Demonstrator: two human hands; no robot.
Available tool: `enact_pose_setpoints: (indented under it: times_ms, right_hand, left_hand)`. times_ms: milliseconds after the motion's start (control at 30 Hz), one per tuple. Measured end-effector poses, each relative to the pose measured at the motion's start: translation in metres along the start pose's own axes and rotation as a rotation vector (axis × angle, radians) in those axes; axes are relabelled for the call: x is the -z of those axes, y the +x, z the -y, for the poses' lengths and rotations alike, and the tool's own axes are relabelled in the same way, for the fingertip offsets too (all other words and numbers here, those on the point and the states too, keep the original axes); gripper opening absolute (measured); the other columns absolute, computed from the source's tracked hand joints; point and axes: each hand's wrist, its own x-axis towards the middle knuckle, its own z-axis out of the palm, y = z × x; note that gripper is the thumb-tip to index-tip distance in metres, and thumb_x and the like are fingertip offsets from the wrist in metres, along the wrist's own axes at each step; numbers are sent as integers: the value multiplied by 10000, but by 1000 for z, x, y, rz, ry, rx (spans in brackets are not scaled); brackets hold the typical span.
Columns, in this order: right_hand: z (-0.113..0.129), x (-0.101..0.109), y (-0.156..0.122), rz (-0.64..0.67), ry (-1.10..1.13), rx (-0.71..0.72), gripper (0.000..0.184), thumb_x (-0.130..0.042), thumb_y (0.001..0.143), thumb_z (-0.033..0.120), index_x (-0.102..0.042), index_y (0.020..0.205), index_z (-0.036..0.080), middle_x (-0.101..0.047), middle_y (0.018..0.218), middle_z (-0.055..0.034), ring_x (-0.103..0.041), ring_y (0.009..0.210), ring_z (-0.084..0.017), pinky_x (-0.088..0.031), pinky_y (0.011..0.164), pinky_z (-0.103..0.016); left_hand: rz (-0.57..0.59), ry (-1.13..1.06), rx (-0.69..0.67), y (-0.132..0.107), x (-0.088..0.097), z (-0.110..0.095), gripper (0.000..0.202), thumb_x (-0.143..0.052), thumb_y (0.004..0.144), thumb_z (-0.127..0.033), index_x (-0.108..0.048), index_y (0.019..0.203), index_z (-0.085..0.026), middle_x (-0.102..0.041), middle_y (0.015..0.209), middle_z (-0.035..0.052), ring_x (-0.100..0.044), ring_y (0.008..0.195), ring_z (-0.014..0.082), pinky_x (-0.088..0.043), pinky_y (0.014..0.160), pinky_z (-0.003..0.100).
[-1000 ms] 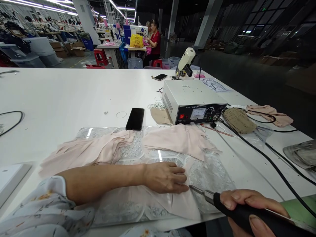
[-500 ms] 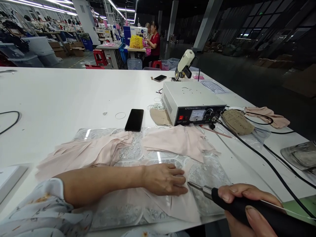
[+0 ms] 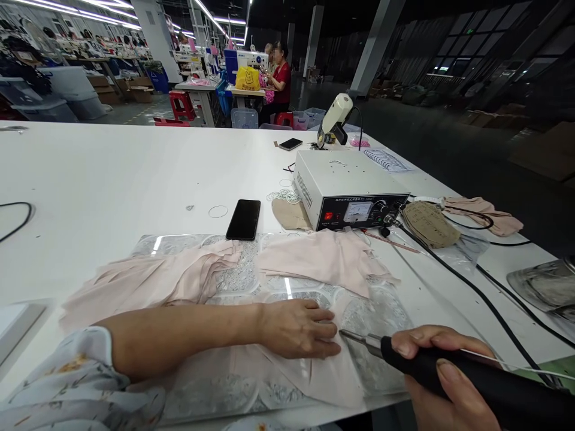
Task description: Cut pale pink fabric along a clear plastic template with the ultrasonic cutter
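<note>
My left hand (image 3: pixel 299 329) lies flat, fingers stretched out, pressing a pale pink fabric piece (image 3: pixel 332 377) onto a clear glass plate (image 3: pixel 381 311) over lace. My right hand (image 3: pixel 449 383) is wrapped round the black handle of a cutting tool (image 3: pixel 467 383). Its metal tip (image 3: pixel 353 336) points left and touches the fabric right at my left fingertips. Two more stacks of pink fabric pieces lie on the plate, one at the left (image 3: pixel 148 281) and one at the middle (image 3: pixel 323 257).
A white control box (image 3: pixel 345 185) with a dial stands behind the plate, black cables (image 3: pixel 467 281) running from it. A black phone (image 3: pixel 244 219) lies beside it. Tan pattern pieces (image 3: pixel 426 224), pink cloth (image 3: pixel 485 212), a second phone (image 3: pixel 290 143), a white hand tool (image 3: pixel 335 117). A seated person (image 3: pixel 281 75) works far back.
My right hand and the tool have slid slightly left, the tip closing in on my left fingertips. The left hand stays flat on the fabric.
</note>
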Motion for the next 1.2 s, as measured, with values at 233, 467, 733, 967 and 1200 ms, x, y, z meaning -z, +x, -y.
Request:
enact_pose_setpoints:
  times_ms: [233, 467, 733, 967, 1200]
  right_hand:
    - [-10, -3, 6, -55, 44, 8, 86, -614, 727, 221, -587, 800, 186, -576, 715, -9, -564, 543, -140, -517, 523, -344]
    - [-12, -2, 8, -39, 13, 22, 67, -592, 727, 200, -590, 792, 187, -593, 723, -7, -579, 545, -149, -522, 514, -345]
    - [-13, -3, 8, -93, 43, -8, 95, -590, 681, 188, -586, 776, 189, -580, 683, 3, -560, 541, -147, -511, 515, -344]
    - [-9, 5, 2, -257, 106, -31, 106, -568, 651, 198, -572, 757, 195, -533, 691, 11, -527, 561, -143, -478, 516, -338]
    - [-9, 7, -1, -255, 152, -39, 112, -570, 650, 198, -600, 758, 192, -555, 674, 12, -549, 560, -143, -489, 517, -329]
  left_hand:
    - [-6, -7, 3, 0, 1, 0, 224, -489, 1005, -250, -683, 1063, -155, -660, 973, 85, -608, 926, 194, -419, 731, 292]
    - [14, -16, 6, 0, 1, 0, 238, -467, 1015, -252, -673, 1086, -155, -663, 991, 91, -614, 967, 199, -441, 753, 297]
    - [100, -71, 49, -1, 0, -1, 276, -425, 1027, -247, -659, 1153, -175, -676, 1096, 100, -589, 1134, 227, -473, 840, 307]
    - [133, -180, 147, -11, 1, -3, 328, -425, 1032, -281, -621, 1246, -127, -623, 1304, 99, -532, 1259, 232, -415, 1050, 326]
    - [160, -154, 150, -7, 3, -5, 315, -440, 1027, -308, -624, 1233, -157, -588, 1354, 98, -549, 1240, 240, -445, 999, 337]
